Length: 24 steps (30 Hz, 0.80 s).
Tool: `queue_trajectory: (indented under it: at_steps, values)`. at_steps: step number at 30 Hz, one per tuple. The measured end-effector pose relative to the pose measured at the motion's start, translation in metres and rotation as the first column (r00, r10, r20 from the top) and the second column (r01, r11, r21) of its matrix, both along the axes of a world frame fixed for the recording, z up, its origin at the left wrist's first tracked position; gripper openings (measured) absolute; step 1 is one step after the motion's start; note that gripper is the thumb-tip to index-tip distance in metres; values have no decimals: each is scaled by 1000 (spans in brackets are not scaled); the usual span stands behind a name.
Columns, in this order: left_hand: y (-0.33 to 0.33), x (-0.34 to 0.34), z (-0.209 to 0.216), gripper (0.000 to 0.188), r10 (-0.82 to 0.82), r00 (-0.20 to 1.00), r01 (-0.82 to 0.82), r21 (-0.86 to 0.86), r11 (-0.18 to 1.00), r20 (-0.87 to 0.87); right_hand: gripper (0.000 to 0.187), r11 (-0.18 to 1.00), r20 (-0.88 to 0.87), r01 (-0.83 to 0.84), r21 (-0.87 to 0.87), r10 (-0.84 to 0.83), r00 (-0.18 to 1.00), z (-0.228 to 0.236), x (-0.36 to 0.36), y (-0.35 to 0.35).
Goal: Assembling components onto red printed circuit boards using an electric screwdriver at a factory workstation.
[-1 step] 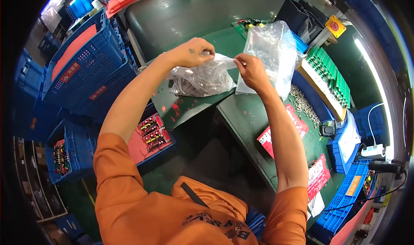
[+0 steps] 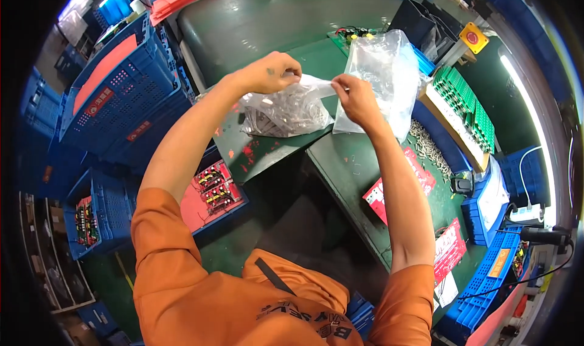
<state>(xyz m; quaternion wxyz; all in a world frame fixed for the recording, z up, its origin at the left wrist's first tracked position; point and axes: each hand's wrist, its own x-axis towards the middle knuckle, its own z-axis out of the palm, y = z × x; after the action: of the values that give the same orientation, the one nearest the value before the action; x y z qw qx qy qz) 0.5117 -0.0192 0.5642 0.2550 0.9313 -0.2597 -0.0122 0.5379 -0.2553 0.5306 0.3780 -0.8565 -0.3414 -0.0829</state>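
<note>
A clear plastic bag (image 2: 286,116) full of small greyish parts rests on the green bench, its top stretched between my two hands. My left hand (image 2: 275,74) pinches the left end of the bag's mouth, fingers curled. On the other end, my right hand (image 2: 354,98) grips the plastic between thumb and fingers. The kind of parts inside cannot be made out through the crinkled film. Just right of my right hand lies a second clear plastic bag (image 2: 389,72), flat and touched by neither hand.
Small metal pieces (image 2: 429,148) lie heaped at the right, beside green racks (image 2: 465,102). Red boards (image 2: 449,248) lie under and beyond my right forearm. Blue crates (image 2: 121,81) are stacked at left; a blue tray (image 2: 240,207) holds circuit boards. A gap separates the two bench tops.
</note>
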Motion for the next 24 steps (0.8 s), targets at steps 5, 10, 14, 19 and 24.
queue_trajectory:
  at_steps: [5,10,14,19,24]
  values:
    - [-4,-4,9,24,-10,996,22,-136,991,92,21,989,-52,75,128,-69,996,4,6,6]
    - [-10,-2,11,27,-41,989,49,-50,998,144,23,986,-133,99,131,-82,988,5,14,5]
    - [-21,2,8,21,-22,985,33,-65,997,172,25,975,-218,45,219,3,976,2,15,7]
    - [-27,11,3,19,37,985,-14,-133,991,170,28,862,-441,128,490,118,890,-15,12,1]
    - [-24,17,-6,22,125,992,-116,-237,964,21,27,805,-403,148,575,120,907,-44,-8,17]
